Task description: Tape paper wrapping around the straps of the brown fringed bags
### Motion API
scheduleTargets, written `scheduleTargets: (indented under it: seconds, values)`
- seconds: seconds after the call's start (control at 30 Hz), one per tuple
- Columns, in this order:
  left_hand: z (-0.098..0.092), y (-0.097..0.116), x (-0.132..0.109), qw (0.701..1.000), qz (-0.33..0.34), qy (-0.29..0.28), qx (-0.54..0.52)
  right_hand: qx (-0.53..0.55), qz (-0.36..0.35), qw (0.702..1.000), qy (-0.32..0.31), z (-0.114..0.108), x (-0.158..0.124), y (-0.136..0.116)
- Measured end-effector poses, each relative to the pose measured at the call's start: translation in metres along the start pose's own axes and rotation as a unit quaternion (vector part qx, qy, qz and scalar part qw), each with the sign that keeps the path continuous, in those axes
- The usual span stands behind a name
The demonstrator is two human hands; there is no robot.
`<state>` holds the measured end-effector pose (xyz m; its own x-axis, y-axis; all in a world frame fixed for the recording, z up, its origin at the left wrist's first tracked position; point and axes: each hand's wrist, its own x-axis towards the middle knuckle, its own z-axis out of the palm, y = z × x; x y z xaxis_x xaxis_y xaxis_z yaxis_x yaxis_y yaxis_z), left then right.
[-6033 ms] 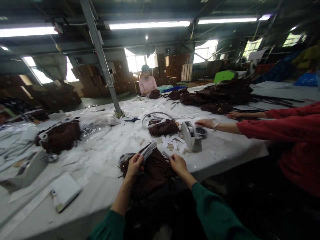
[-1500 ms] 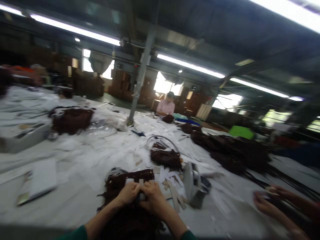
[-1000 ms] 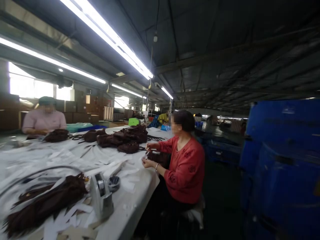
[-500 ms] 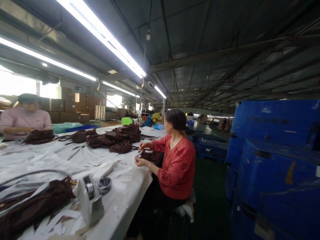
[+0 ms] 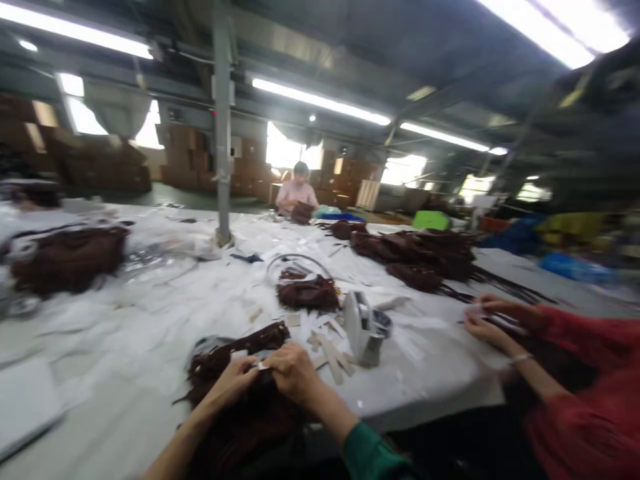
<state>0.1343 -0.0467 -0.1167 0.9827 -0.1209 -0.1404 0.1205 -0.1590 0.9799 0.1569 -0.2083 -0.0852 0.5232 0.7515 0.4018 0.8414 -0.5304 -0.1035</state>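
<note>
My left hand and my right hand are close together over a dark brown bag. Both have their fingers closed at a small white strip, which shows between the fingertips. The bag lies at the near table edge, its lower part dark and partly under my forearms. Small metal bits glint on its surface. Motion blur hides the finer detail of the strip.
Right of my hands stands a grey tape dispenser beside scattered paper strips. Another brown bag sits beyond them. A co-worker in a red sleeve works at the right; a brown pile lies farther back. A post rises at left.
My view has swung left and down. My hands, the bag and the white strip have come into view, while the co-worker in red has shifted to the right edge.
</note>
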Motion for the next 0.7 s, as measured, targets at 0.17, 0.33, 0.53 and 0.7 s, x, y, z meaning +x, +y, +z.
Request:
scheduleTargets:
  seconds: [0.17, 0.33, 0.53, 0.7]
  values:
    - [-0.021, -0.019, -0.005, 0.997, -0.022, 0.006, -0.077, 0.051, -0.061, 0.997, 0.001, 0.002, 0.011, 0.006]
    - [-0.019, -0.021, 0.002, 0.991, -0.036, -0.005, -0.127, 0.071, -0.097, 0.993, -0.011, -0.006, 0.01, 0.01]
    - [-0.022, -0.02, 0.001, 0.985, -0.055, 0.01, -0.16, 0.06, -0.149, 0.986, -0.033, -0.012, 0.018, 0.014]
    - [-0.024, -0.015, -0.008, 0.982, -0.043, 0.02, -0.183, 0.03, -0.178, 0.984, 0.003, -0.012, 0.017, 0.01]
